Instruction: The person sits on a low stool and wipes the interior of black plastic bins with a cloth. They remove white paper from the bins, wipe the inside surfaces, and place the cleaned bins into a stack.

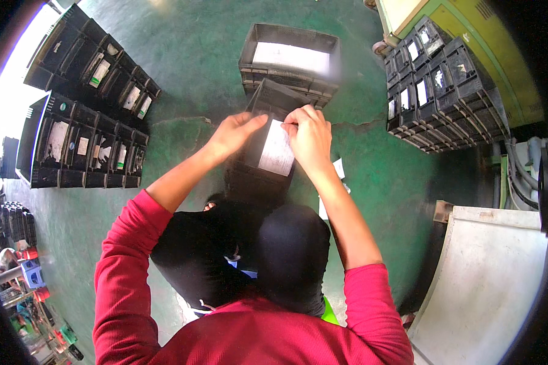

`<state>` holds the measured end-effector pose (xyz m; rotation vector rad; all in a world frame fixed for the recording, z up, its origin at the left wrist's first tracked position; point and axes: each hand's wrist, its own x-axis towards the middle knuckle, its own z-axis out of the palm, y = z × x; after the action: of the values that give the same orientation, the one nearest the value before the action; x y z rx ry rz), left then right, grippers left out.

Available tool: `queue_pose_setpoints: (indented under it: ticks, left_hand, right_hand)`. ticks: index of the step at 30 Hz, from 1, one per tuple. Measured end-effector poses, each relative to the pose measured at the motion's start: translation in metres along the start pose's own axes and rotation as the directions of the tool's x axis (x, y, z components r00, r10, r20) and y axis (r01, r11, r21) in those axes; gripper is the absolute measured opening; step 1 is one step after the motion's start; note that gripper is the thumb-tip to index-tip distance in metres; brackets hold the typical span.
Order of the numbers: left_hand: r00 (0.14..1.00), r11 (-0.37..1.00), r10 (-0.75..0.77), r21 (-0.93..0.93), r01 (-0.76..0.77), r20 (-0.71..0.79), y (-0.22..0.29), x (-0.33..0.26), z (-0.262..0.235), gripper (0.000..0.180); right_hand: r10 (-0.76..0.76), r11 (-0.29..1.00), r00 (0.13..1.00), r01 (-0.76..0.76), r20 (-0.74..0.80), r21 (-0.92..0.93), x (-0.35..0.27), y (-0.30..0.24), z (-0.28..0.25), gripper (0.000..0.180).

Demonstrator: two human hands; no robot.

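Note:
In front of my knees a black plastic crate stands tilted, with a white paper sheet lying against its side. My right hand is closed in a pinch at the sheet's upper right corner, thumb and fingertips together. At the crate's left edge is my left hand, its thumb stretched toward the sheet and apart from the index finger. The other left fingers are partly hidden, and I see nothing held there.
Just beyond stands another black crate with white sheets inside. Black crates are stacked at left and right. White paper scraps lie on the green floor by my right forearm. A pale panel stands at lower right.

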<state>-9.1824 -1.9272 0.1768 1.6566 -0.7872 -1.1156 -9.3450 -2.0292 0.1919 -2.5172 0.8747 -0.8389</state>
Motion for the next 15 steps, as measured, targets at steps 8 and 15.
queue_pose_setpoints:
  ticks: [8,15]
  left_hand:
    - [0.924,0.852,0.163,0.522,0.044,-0.345,-0.018,0.011,0.014,0.073]
    - [0.954,0.906,0.086,0.420,0.045,-0.287,-0.022,0.017,-0.017,0.081]
  right_hand:
    - [-0.240,0.971,0.965,0.240,-0.103,-0.013,0.001,-0.001,-0.019,0.007]
    - [0.368,0.913,0.926,-0.342,-0.088,0.221,-0.050,0.125,-0.067,0.009]
